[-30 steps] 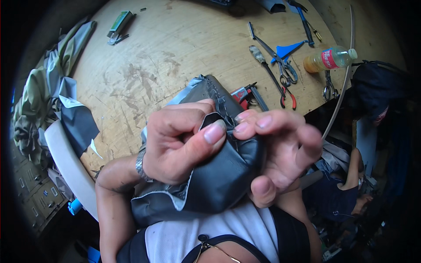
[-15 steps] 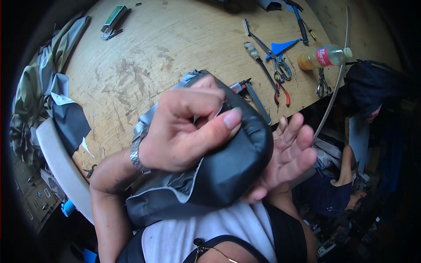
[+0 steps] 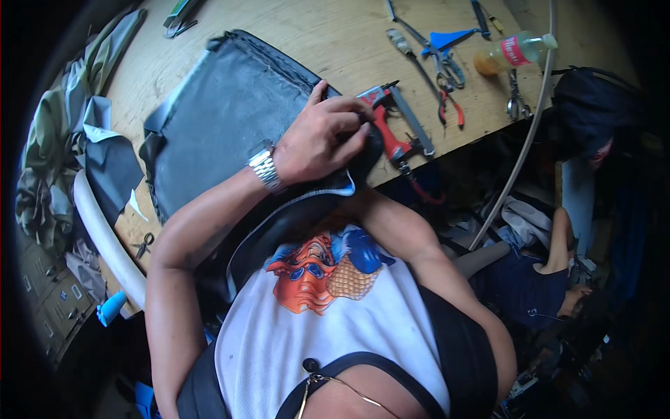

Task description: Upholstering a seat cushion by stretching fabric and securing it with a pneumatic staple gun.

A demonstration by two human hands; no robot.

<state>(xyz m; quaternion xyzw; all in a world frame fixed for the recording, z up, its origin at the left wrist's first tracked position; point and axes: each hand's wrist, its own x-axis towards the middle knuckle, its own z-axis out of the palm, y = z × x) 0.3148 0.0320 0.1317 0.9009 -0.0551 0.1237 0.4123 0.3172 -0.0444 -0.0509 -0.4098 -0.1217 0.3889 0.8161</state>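
Note:
A black leatherette seat cushion (image 3: 230, 105) lies tilted across the table edge against my body, its flat dark underside turned up. Around its rim the black cover (image 3: 300, 202) hangs partly loose, with a pale cut edge. My left hand (image 3: 328, 136), a metal watch at its wrist, is closed on the cover's fold along the right edge of the cushion. My right forearm (image 3: 401, 227) reaches in beneath the cover, and the hand itself is hidden there. Just right of my left hand lies a red staple gun (image 3: 387, 126) with a hose.
Pliers (image 3: 450, 108), scissors (image 3: 516, 105), a screwdriver-like tool (image 3: 401, 42) and a drink bottle (image 3: 513, 52) lie at the right. Fabric scraps (image 3: 112, 150) hang at the left, near small scissors (image 3: 144, 244). Another person (image 3: 530, 279) is low at the right.
The cushion has swung down and away, showing its flat underside. My right hand, spread open beside it before, has gone under the cover. My left hand has moved slightly farther away.

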